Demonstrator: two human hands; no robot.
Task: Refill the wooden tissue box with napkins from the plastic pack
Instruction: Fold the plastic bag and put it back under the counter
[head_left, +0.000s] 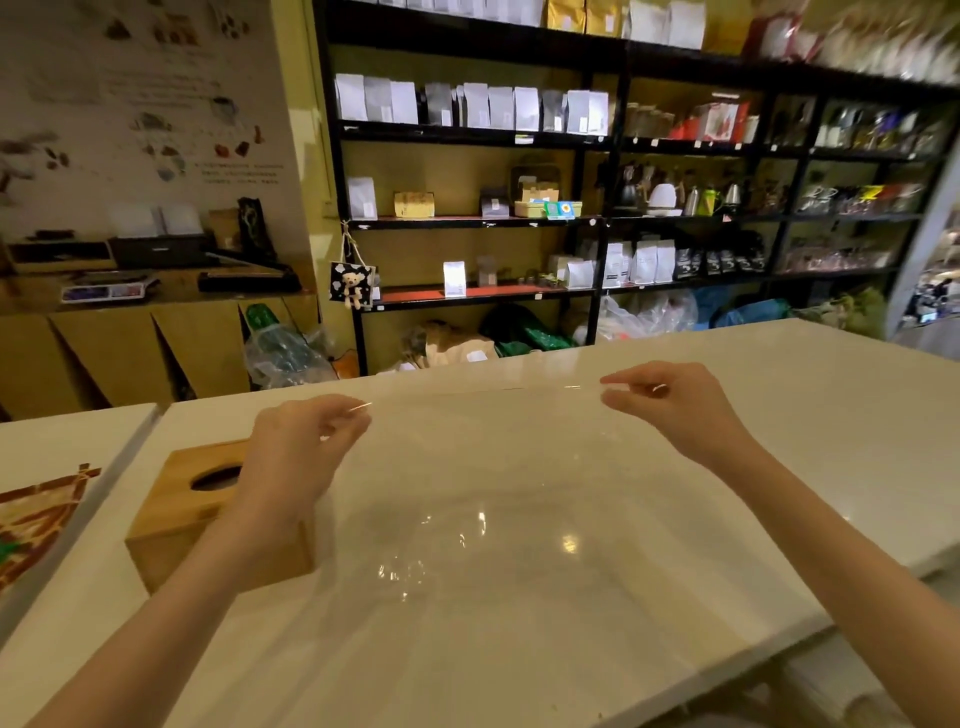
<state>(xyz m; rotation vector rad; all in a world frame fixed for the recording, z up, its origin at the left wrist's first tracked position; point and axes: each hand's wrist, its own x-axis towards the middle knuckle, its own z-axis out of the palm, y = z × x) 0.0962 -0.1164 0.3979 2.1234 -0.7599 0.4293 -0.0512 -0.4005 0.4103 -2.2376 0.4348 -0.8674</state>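
Forearms: both bare, reaching forward from the bottom corners over the white counter (779, 415).
Plastic pack: a clear, see-through film (467, 493) stretched between the two hands, hanging down from the pinched top edge toward the counter; glints and creases show low in its middle. Whether any napkins are inside cannot be told; none are visible through it.
Left hand: (301, 447) fingers curled, thumb and fingertips pinched narrowly on the film's left top corner.
Right hand: (675, 400) thumb and forefinger pinched narrowly on the film's right top corner, well apart from the left hand, at about the same height.
Wooden tissue box: (176, 509) on the counter just below and left of the left-hand pinch, partly hidden by the left wrist and forearm; its oval slot faces up and looks dark, with no tissue showing from it.
Left of the box: a second white surface, separated by a seam, carrying a brown patterned item (36, 519).
Beyond the pinched edge: the counter's far rim, then black shelving (602, 223) with white pouches, kettles and jars; bags lie on the floor under it.
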